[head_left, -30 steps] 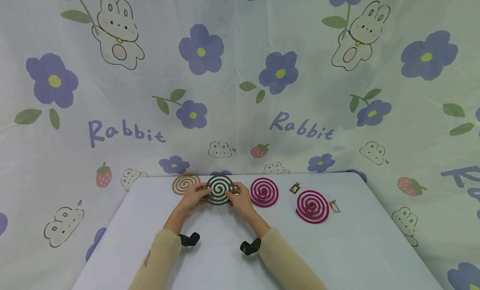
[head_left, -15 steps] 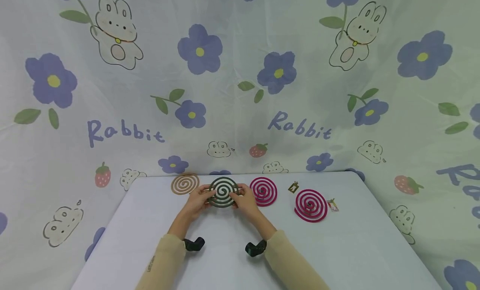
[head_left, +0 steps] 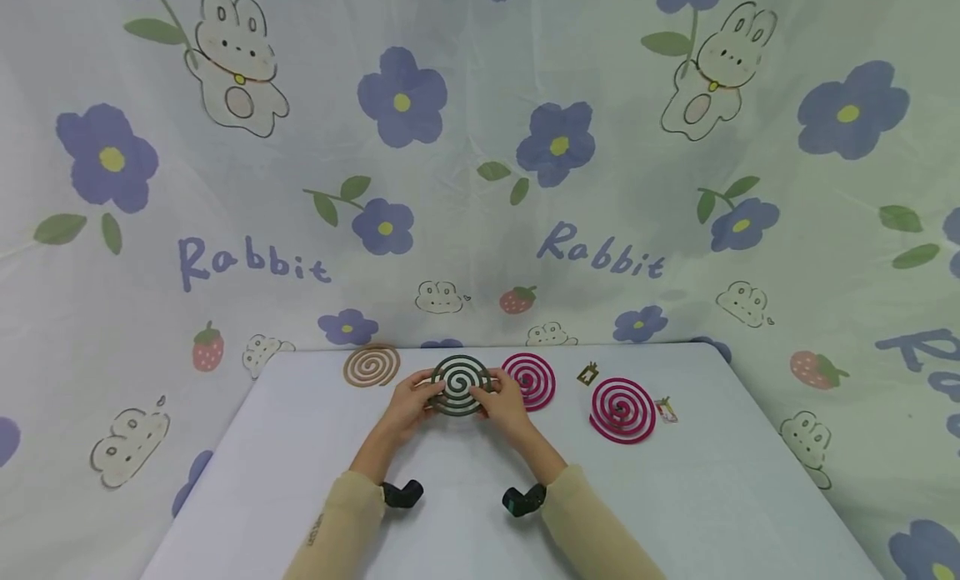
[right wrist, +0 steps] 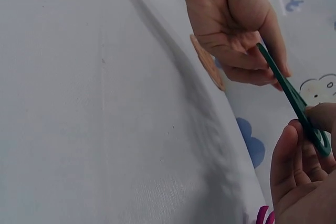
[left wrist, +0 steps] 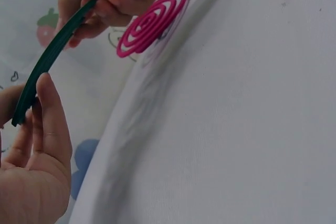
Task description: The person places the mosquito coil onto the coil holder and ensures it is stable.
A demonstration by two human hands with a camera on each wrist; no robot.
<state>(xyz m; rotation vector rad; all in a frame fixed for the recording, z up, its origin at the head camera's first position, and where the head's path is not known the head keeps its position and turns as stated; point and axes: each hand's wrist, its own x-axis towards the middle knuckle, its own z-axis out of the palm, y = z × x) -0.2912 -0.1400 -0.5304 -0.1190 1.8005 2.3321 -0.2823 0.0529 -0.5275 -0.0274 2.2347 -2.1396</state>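
Observation:
A dark green mosquito coil [head_left: 459, 386] is held up above the table, its flat face toward the head camera. My left hand [head_left: 410, 407] pinches its left edge, thumb in front and fingers behind. On the opposite edge my right hand [head_left: 504, 403] pinches it the same way. From the left wrist, the green coil [left wrist: 50, 56] appears nearly edge-on and slightly bowed. The right wrist view also has it, a thin green coil [right wrist: 290, 94] stretched between both hands. Behind my right hand stands a magenta coil [head_left: 536, 372], partly covered by that hand.
Near the back edge at left stands a tan coil [head_left: 367, 366]. Another magenta coil [head_left: 622, 411] stands to the right, with a small metal stand [head_left: 588, 373] behind it and a small tag-like piece [head_left: 666, 410] beside it. A patterned curtain [head_left: 480, 188] rises behind the white table [head_left: 705, 497].
Both hands have shifted right and slightly toward me, carrying the green coil away from the tan coil and in front of the nearer magenta one. The coils on the table stay put.

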